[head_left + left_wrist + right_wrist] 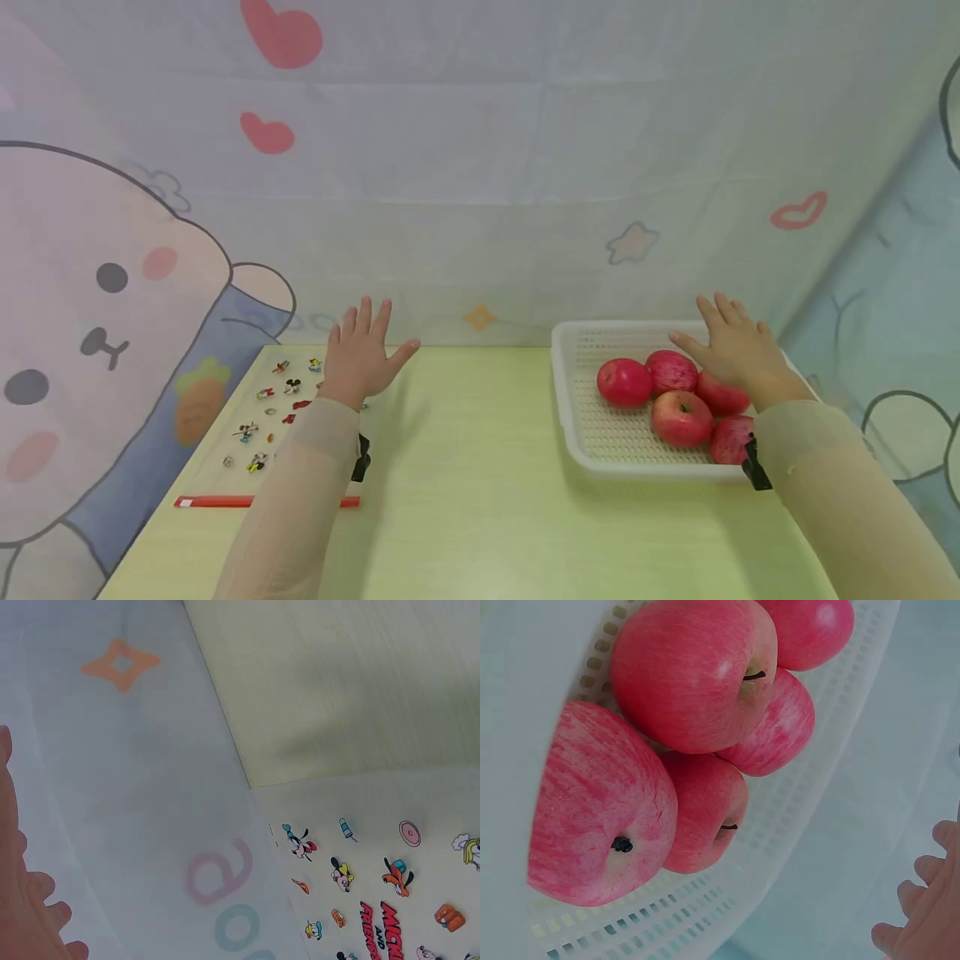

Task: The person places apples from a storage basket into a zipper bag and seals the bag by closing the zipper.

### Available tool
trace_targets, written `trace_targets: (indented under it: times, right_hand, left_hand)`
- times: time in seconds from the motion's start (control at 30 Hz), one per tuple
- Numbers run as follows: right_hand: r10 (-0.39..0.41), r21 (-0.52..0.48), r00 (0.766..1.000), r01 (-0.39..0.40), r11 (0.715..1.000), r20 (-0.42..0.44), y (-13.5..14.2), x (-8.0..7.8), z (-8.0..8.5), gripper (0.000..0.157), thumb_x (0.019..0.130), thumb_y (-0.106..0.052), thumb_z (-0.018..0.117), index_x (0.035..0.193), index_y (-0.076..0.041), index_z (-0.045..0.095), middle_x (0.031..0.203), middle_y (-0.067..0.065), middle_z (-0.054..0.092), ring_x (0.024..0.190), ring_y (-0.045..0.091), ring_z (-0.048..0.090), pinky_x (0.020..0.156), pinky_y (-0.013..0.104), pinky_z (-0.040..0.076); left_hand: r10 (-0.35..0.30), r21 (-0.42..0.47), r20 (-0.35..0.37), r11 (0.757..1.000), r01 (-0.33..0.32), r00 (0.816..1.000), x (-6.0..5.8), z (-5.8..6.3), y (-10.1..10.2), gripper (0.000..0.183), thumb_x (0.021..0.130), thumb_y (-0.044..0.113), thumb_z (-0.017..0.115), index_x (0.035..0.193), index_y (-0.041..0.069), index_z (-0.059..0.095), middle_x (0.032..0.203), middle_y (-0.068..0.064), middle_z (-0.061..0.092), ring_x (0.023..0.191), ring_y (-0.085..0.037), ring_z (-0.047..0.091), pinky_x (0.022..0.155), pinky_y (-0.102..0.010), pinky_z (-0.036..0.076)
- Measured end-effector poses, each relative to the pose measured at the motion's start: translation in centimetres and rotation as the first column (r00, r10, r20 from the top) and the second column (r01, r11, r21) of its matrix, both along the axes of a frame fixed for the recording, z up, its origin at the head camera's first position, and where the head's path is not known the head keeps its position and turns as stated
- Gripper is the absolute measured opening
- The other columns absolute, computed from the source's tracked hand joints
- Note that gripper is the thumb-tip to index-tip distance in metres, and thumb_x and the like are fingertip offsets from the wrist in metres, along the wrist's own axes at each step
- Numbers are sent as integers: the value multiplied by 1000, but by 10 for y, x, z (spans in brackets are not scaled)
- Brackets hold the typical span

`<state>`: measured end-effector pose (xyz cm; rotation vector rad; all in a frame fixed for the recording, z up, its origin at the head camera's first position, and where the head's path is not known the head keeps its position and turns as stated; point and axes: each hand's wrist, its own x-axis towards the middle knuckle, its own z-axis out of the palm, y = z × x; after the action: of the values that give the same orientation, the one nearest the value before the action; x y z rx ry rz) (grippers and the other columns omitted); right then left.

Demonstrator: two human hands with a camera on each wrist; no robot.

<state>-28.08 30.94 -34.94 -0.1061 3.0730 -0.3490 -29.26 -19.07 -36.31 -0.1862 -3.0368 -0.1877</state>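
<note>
Held above a clear sheet printed with small cartoon figures, my left hand has its fingers straight and spread, touching nothing that I can make out. My right hand hovers over a white plastic basket, fingers extended and the thumb out to the side. Several red apples lie in the basket, among them a front apple and a left apple. The right wrist view shows a large apple close up, with the right fingers apart from it at the lower right.
A red strip runs along the near edge of the printed sheet. Pale wooden table stretches between sheet and basket. Behind the table hangs a printed cloth, and another cloth side stands at the right.
</note>
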Motion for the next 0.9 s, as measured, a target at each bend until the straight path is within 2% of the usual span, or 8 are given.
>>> trace_targets:
  times: [0.4,0.6,0.9]
  right_hand:
    - [0,4,1000,0,1000,12,9,3,-2,98,90,-71,27,150,0,-2,152,33,-5,139,52,-1,108,69,3]
    - [-4,24,1000,4,1000,-7,14,5,0,98,90,-71,27,150,2,1,151,35,-1,135,57,8,106,69,12]
    - [-17,17,1000,16,1000,7,20,8,2,98,91,-69,28,149,6,2,150,38,0,133,58,11,105,69,16]
  left_hand:
    - [2,32,32,999,-3,999,2,-4,7,92,91,71,25,152,12,-9,158,-17,-9,145,-39,-4,116,-59,7]
    - [-2,47,27,999,1,1000,3,-5,12,92,91,70,26,152,9,-8,159,-18,-6,146,-39,0,116,-58,10]
    - [-3,77,28,997,1,1000,3,-6,16,94,91,70,27,152,5,-5,158,-17,-6,146,-39,3,116,-57,12]
